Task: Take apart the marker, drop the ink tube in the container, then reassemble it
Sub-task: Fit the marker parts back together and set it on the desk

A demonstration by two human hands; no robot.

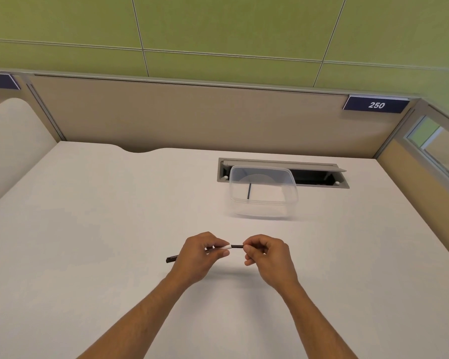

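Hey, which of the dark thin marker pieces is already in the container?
The thin dark stick lying inside the clear container by the desk's cable slot. The other dark piece is pinched between the left hand and right hand, well short of the container.

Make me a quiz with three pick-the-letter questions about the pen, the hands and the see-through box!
1. Where is the clear container?
A. On the desk beyond the hands
B. In the left hand
C. On the floor

2. What number is on the blue sign?
A. 100
B. 250
C. 7

3. What is happening with the marker?
A. It lies alone on the desk
B. It stands in the container
C. Both hands hold it

Answers: 1 A, it sits on the desk farther away than the hands. 2 B, white digits read 250. 3 C, the left hand and right hand each pinch it.
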